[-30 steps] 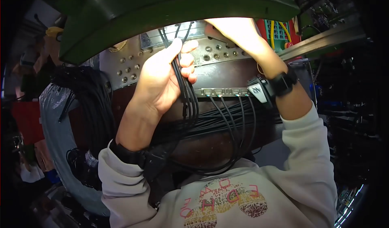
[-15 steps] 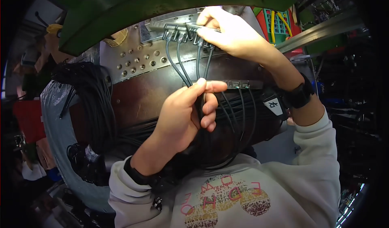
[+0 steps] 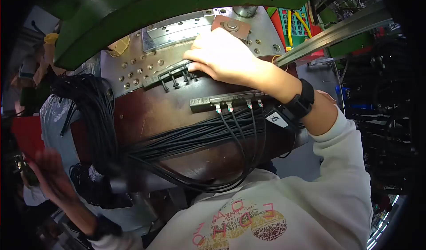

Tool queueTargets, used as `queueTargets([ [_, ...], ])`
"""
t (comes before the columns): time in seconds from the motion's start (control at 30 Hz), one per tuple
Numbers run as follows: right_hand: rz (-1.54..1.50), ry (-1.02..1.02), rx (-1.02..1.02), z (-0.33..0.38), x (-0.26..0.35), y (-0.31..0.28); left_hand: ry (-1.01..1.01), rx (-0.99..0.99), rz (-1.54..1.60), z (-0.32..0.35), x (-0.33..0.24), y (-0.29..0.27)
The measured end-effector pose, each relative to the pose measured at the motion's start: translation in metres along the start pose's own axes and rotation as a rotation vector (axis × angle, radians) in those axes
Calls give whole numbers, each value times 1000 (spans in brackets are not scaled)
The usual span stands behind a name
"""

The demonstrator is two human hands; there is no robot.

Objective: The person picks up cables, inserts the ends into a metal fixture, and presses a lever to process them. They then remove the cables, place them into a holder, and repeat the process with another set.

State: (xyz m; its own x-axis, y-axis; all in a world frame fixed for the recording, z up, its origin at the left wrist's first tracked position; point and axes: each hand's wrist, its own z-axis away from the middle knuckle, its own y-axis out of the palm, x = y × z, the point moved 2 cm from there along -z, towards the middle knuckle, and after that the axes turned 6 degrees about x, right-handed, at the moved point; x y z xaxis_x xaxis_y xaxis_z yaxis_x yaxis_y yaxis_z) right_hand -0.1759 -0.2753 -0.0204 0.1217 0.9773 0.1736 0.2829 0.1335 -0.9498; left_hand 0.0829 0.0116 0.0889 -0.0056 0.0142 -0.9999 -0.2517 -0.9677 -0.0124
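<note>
My right hand (image 3: 219,54) is closed on one end of a dark slotted bar (image 3: 171,76), tilted over the table with short prongs along its front edge. No cables hang from this bar. My left hand (image 3: 55,181) is far to the left, blurred by motion. Its thumb and fingers look apart, with nothing visible in them. Nearer to me, a second dark bar (image 3: 202,103) lies on the brown table, with several black cables (image 3: 235,132) ending at it in small, light-coloured connector ends.
A thick bundle of black cables (image 3: 95,112) hangs over the left side, and more cables (image 3: 191,139) cross the table. Behind are a perforated metal plate (image 3: 133,70), a metal block (image 3: 179,30) and a green machine beam (image 3: 177,5). A metal rail (image 3: 333,34) slants at right.
My left hand has left the cables and swung far left. The cables are out of the bar in my right hand, which has come nearer and tilted.
</note>
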Motion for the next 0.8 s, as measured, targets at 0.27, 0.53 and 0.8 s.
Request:
queueTargets([
  [0.27,-121,412,24,107,54,-40,349,1184,-692,77,84,61],
  [0.53,-144,456,-69,122,52,-16,886,1203,-806,116,128,136],
  [0.8,-440,285,-154,92,39,-32,-326,1192,67,133,101,144],
])
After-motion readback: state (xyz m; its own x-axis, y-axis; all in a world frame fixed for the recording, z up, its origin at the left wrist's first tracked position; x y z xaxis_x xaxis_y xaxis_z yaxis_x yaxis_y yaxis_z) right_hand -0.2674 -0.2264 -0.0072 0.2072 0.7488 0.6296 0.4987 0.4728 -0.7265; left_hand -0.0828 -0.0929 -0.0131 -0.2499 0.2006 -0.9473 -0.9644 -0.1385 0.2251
